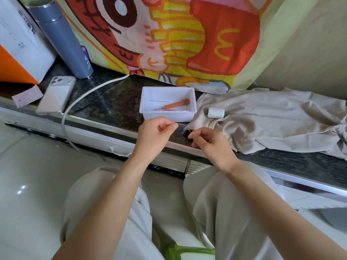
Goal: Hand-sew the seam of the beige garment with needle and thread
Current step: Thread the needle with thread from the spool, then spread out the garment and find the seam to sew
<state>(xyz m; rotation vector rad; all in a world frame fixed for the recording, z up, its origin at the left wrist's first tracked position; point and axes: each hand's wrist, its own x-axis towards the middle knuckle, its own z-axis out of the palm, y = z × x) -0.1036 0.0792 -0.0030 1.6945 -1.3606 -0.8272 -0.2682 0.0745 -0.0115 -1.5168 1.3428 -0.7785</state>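
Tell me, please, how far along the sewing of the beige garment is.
Done: the beige garment lies spread on the counter with the thread spool on it. In hand: the left hand and right hand pinch a thread taut by the garment's corner. Left: probably most of the seam; a needle lies in the white tray, and no finished stitching is clear.
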